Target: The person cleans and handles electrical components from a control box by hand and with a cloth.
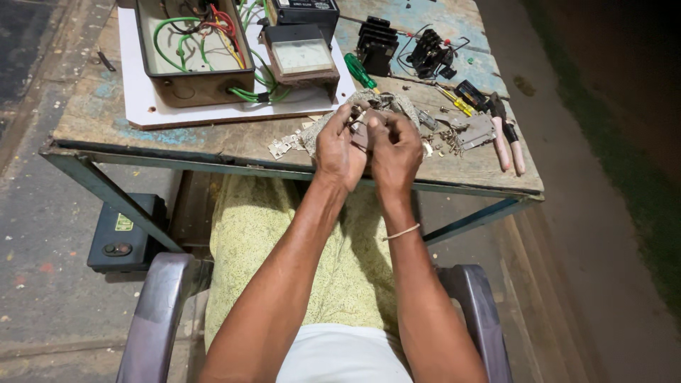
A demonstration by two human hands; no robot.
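My arms are bare from the bottom edge of the frame up to the middle, with no sleeves showing anywhere along them. My left hand (339,147) has no ring, watch or glove. My right hand (394,150) is just as bare, but a thin pale string band (401,232) circles that wrist, a single loop sitting a little slack. At the bottom centre I have on a white shirt (344,353), plain and unmarked. Above it, across my lap, lies a pale yellow-green cloth wrap (259,234) with a fine speckled pattern all over.
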